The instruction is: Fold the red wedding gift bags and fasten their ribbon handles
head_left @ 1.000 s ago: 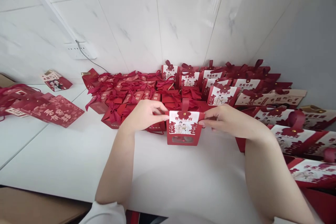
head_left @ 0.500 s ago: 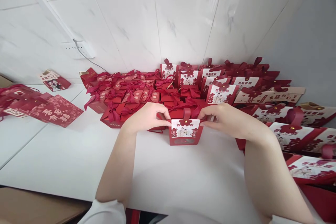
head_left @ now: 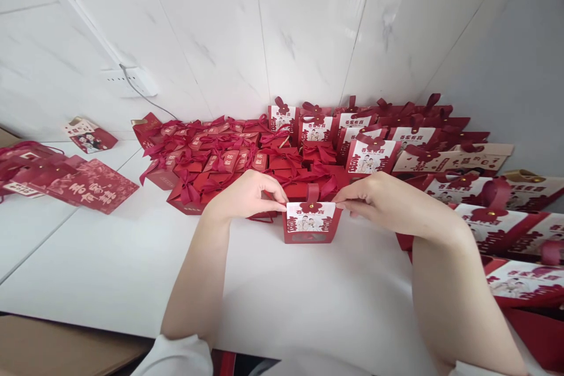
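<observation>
A small red gift box (head_left: 310,229) stands upright on the white table, facing me. Its front carries a white printed panel with a couple and red characters, a window low down, and a dark red strap loop on top. My left hand (head_left: 251,194) pinches the box's upper left corner between thumb and fingers. At the upper right corner, my right hand (head_left: 370,200) pinches it the same way. Just behind the box are red ribbon-tied boxes (head_left: 282,160), partly hidden by my hands. What the box holds is hidden.
Rows of similar strap-topped boxes (head_left: 480,226) line the right side and back. At left lie flat red printed bags (head_left: 94,185) and a small photo box (head_left: 90,135). A wall socket (head_left: 130,82) with a cable sits above. Brown cardboard (head_left: 66,343) shows at lower left.
Almost nothing differs. Both hands keep their pinch on the gift box's upper corners, and the view has shifted very slightly.
</observation>
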The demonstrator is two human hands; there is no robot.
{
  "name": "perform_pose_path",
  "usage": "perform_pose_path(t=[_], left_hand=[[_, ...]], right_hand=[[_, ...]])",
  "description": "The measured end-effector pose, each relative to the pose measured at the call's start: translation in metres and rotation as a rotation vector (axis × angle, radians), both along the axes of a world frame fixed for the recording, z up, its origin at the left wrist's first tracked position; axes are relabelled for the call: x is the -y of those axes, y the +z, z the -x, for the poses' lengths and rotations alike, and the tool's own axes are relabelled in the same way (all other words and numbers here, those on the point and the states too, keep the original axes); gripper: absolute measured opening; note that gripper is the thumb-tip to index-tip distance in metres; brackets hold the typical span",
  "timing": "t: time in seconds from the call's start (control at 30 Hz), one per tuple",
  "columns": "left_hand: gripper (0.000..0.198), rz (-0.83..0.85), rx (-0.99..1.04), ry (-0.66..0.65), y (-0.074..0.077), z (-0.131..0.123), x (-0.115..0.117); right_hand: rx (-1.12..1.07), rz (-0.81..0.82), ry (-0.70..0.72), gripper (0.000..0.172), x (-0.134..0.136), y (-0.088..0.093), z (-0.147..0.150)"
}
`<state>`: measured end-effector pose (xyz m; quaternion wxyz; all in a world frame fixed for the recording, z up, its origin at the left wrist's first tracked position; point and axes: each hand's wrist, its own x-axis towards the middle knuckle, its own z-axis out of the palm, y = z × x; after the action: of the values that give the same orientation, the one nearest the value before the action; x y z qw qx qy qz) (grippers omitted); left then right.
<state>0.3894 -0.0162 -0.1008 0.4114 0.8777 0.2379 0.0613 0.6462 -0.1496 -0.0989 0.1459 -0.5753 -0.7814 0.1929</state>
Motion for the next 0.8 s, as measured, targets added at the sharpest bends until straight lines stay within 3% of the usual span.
perform_pose_path(t=[0.2,0.37,0.53,0.8], left_hand=[[0.022,-0.121,-0.067,0.05,0.006,0.003,0.004],[0.053,-0.177,0.022,0.05,0.011,-0.006,0.015],[0.024,-0.153,-0.05,0.05,0.005,-0.013,0.02],[0.023,-0.078,-0.064,0.047,0.003,-0.011,0.017]], right_hand=[[-0.018,-0.006,-0.072,0.024,0.002,-0.003,0.0],[-0.065,-0.046,-0.065,0.023,-0.002,-0.006,0.006],[-0.037,-0.062,-0.064,0.021,-0.006,-0.01,0.016],[-0.039,-0.05,-0.044,0.022,-0.008,-0.009,0.017]])
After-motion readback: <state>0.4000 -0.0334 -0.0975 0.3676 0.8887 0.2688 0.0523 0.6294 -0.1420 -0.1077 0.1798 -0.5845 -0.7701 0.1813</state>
